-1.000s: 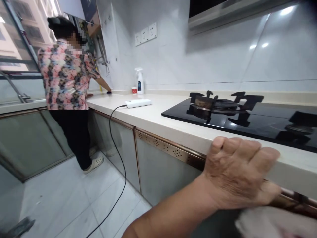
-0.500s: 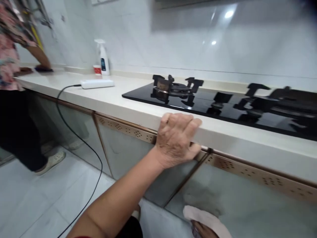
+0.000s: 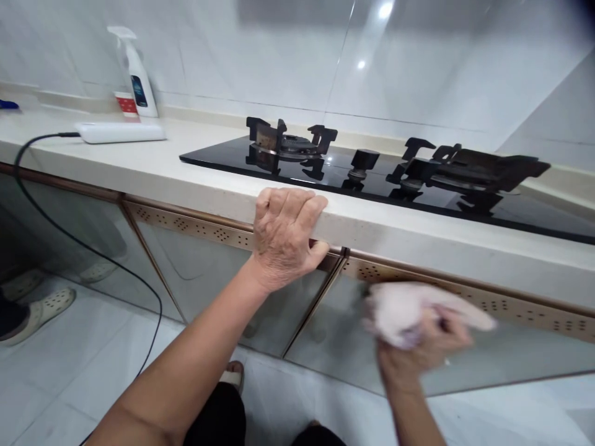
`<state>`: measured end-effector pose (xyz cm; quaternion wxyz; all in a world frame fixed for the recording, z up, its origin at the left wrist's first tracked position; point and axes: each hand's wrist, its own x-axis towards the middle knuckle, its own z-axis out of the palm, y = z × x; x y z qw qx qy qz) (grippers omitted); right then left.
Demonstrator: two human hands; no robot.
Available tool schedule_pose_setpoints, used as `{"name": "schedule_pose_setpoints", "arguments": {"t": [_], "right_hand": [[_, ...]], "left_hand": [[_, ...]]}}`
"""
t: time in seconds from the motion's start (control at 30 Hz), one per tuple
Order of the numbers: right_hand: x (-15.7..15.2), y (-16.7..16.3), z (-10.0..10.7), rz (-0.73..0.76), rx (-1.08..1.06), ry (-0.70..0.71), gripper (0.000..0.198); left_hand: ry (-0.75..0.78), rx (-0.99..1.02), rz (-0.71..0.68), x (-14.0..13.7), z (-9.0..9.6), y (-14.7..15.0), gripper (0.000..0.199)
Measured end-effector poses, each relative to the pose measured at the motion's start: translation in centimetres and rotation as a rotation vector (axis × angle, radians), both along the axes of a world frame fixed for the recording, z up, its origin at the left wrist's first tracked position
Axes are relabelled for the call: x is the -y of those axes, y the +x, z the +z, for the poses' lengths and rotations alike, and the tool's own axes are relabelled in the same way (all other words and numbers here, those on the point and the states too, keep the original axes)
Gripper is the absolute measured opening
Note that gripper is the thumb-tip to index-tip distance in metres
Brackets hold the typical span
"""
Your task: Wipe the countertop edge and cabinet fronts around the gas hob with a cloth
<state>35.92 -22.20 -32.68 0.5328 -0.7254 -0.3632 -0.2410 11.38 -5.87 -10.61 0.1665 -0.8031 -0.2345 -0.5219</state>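
Hands at table edge and cabinet door.
Left hand (image 3: pixel 286 238) clamped over table (image 3: pixel 195 179) front edge; right hand (image 3: pixel 421 350) gripping pink cloth (image 3: pixel 409 313), pressed to glass cabinet door (image 3: pixel 488 353) below hob (image 3: pixel 372 179).

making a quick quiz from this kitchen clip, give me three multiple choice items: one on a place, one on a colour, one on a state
1. Where does the left hand rest?
A. on the pale stone countertop edge
B. on the spray bottle
C. on the floor

2. What colour is the crumpled cloth in the right hand?
A. blue
B. pale pink
C. black

3. How does the white spray bottle stand?
A. tipped over
B. upside down
C. upright

Answers: 1 A, fingers curl over the edge; 2 B, it shows pinkish white against the glass cabinet door; 3 C, nozzle on top by the wall.
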Motion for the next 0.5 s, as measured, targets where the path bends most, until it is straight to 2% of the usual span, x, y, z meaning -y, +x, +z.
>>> {"name": "schedule_pose_setpoints", "arguments": {"t": [0.03, 0.1, 0.17, 0.23, 0.33, 0.4, 0.5], "right_hand": [[-1.5, -2.0, -1.3, 0.000, 0.074, -0.021, 0.039], [-3.6, -5.7, -4.9, 0.108, 0.227, -0.222, 0.026], [-4.4, -8.0, -9.0, 0.296, 0.332, -0.501, 0.032], [-3.7, -8.7, -12.7, 0.467, 0.415, -0.674, 0.043], [-1.1, -7.2, -16.4, 0.585, 0.430, -0.735, 0.054], [0.9, -5.5, -17.7, 0.555, 0.365, -0.718, 0.047], [3.7, -2.7, -18.4, 0.433, 0.230, -0.630, 0.038]], "left_hand": [[0.002, -0.001, 0.008, -0.1, 0.0, 0.0, 0.051], [0.006, 0.003, 0.023, -0.3, -0.1, 0.0, 0.053], [0.003, 0.011, 0.032, -0.5, -0.1, 0.0, 0.053], [-0.013, 0.015, 0.036, -0.6, 0.0, 0.1, 0.052], [-0.031, 0.034, 0.015, -0.6, 0.2, 0.2, 0.049], [-0.027, 0.052, -0.008, -0.7, 0.3, 0.2, 0.048], [-0.040, 0.064, -0.008, -0.8, 0.4, 0.2, 0.047]]}}
